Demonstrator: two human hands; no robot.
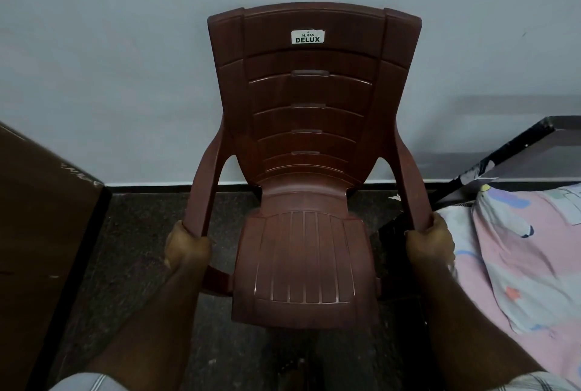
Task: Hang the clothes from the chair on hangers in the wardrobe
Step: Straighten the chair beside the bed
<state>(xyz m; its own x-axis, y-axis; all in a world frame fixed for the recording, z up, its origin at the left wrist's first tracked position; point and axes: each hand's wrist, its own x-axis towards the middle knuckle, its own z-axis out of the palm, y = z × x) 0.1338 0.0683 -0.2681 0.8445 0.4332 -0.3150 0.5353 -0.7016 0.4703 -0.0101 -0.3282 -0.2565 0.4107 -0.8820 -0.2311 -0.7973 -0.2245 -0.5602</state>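
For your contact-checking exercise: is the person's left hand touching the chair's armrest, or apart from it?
Touching. The head view shows the left hand with fingers curled round the front end of the chair's armrest, no gap visible.

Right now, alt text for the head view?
Seen from above, a person's left hand and right hand grip the front ends of the armrests of a brown plastic chair with a bare seat, backed to a pale wall. A dark wooden panel stands left, a patterned bedsheet right.

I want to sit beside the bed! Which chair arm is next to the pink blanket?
The brown plastic chair's armrest gripped by the right hand; the pink patterned blanket lies beside it. The left hand's armrest is nearer the dark wooden furniture.
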